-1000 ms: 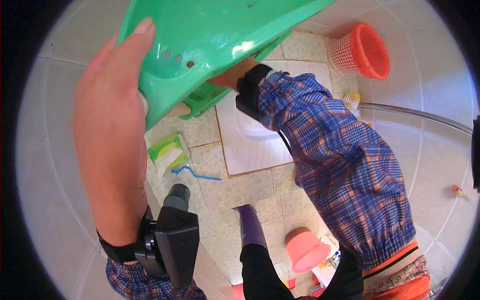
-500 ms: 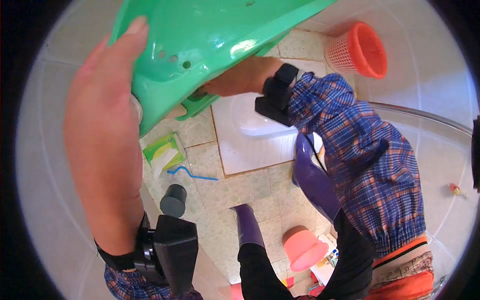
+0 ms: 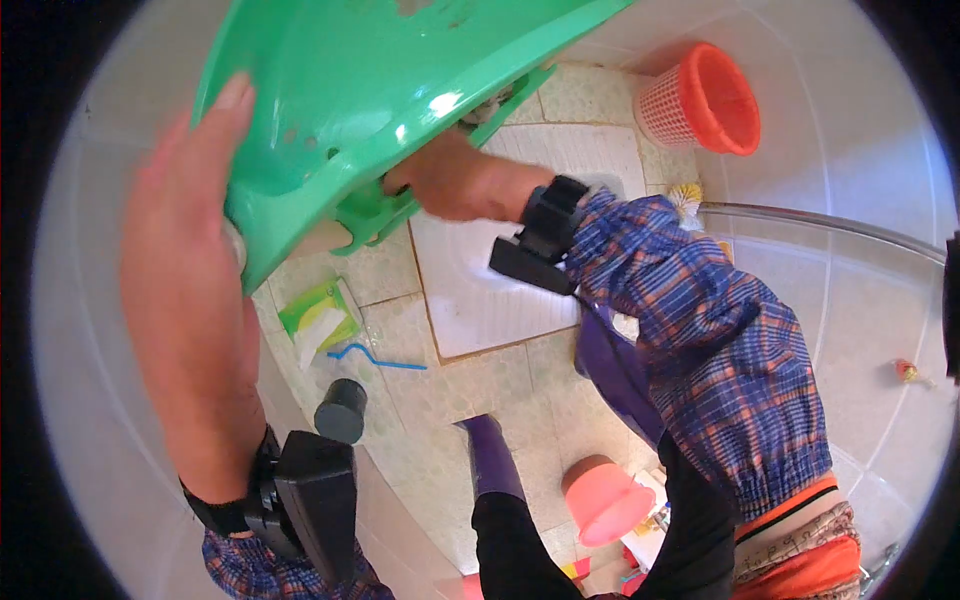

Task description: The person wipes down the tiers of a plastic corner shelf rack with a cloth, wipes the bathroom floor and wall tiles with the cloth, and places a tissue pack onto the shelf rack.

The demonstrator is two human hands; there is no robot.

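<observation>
A large green plastic rack [image 3: 330, 90] with drain holes and a lower tier fills the upper left. My left hand [image 3: 190, 230] is closed on its left edge, thumb on the upper surface and the other fingers out of sight beneath. My right hand [image 3: 455, 180] reaches under the upper tier, next to the lower tier. Its fingertips are hidden, so what it holds, if anything, does not show. Beyond that hand, a crumpled greyish thing [image 3: 488, 108] shows between the tiers; its kind is unclear.
Below lies a white squat toilet [image 3: 490, 320] set in the tiled floor. A red basket [image 3: 725, 100] stands at the back right. Nearer are a green tissue pack [image 3: 322, 315], a bent blue tube [image 3: 380, 357], a dark cup [image 3: 341, 410] and a pink bucket [image 3: 605, 500]. Purple boots [image 3: 495, 455] stand on the floor.
The rack and my left hand have shifted slightly left in view. My right hand has moved a little left and down, and the greyish thing between the tiers now shows.
</observation>
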